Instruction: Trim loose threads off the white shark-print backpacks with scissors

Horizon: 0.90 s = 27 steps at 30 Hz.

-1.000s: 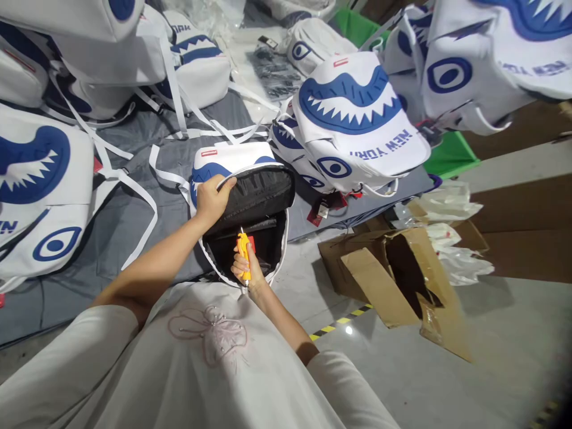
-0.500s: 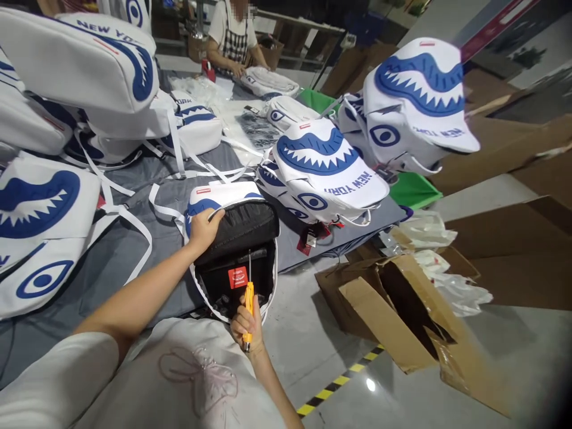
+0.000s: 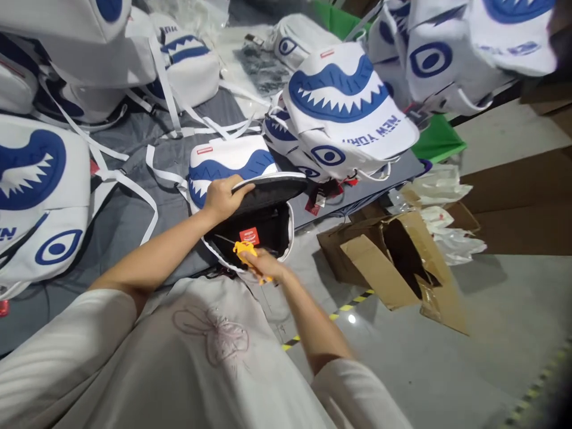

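An open white backpack with a blue shark-mouth print lies at the near edge of a grey-covered table. My left hand grips its black-lined flap and holds it lifted. The black inside shows a red label. My right hand is closed on a yellow-handled tool at the bag's lower opening, its thin metal tip pointing left into the bag.
Several matching shark backpacks are piled on the table around the open one, with white straps trailing across the cloth. A torn cardboard box and plastic bags lie on the floor at right. Yellow-black tape marks the floor.
My right hand has swung the tool from upright to nearly level, tip toward the bag. The flap is held flatter over the opening. My head has tilted down again.
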{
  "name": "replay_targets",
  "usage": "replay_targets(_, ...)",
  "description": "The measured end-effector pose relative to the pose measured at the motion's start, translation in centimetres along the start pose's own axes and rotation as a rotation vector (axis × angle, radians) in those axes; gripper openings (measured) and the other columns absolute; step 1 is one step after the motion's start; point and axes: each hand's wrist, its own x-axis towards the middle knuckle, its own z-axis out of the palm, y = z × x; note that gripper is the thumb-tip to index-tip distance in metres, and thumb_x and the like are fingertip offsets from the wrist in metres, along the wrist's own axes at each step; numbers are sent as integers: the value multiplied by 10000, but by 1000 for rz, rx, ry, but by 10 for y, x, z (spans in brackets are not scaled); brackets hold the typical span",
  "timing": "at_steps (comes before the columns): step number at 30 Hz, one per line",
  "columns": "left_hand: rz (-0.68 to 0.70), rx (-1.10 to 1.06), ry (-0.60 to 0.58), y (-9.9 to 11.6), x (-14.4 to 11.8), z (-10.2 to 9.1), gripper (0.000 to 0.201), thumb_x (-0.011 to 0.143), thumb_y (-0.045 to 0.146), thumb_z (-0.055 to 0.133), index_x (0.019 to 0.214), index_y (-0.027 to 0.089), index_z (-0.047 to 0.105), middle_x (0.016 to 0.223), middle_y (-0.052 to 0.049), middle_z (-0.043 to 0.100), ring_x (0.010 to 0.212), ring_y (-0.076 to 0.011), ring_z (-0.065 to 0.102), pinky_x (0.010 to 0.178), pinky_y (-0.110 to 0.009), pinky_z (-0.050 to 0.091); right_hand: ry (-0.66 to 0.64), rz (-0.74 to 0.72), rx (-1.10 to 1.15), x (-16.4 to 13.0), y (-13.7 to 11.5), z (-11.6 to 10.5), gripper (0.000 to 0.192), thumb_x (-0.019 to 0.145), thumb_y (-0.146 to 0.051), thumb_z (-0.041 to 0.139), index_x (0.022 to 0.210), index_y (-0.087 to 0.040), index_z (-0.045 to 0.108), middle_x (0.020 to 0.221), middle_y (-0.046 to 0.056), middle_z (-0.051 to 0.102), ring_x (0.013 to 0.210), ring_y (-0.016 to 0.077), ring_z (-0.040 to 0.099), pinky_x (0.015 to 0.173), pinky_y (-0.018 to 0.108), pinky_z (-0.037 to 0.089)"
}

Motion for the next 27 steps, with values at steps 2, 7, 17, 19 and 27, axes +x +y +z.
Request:
replay_targets(2,61,49,-18,2,3,-3,480,924,578,493,680,178,599,636,-26,607,601,-144,551,605,-275,348,37,170,-259,-14,-10,-33,321,892,-438,620,960,-125,597,557,-10,530,443,138,501,493,267,437)
replay_targets(7,99,89,-12,-2,11,-9,514,927,612,467,675,181,593,609,-32,586,585,-152,548,583,-283,311,110,353,-572,-32,-14,-73,191,917,-275,549,949,-110,640,622,41,579,494,154,567,553,278,467)
replay_targets(17,-11,169,78,-5,5,-8,535,938,618,438,671,178,586,609,-27,576,597,-152,555,592,-280,315,-27,83,-644,2,-15,-66,389,946,-515,533,958,-140,638,603,53,633,474,159,574,492,238,413)
replay_targets(19,-24,197,90,-3,6,-8,540,940,619,432,674,176,588,618,-31,581,607,-152,562,599,-281,326,167,10,-801,8,-3,-65,344,976,-467,499,1065,-151,601,766,101,684,636,203,650,592,266,435)
replay_targets(27,-23,256,61,20,11,13,561,920,660,430,709,172,608,669,-30,601,644,-148,585,629,-281,349,534,-184,-916,36,40,-86,340,1022,-427,417,1191,-149,518,971,126,694,874,229,676,675,273,403)
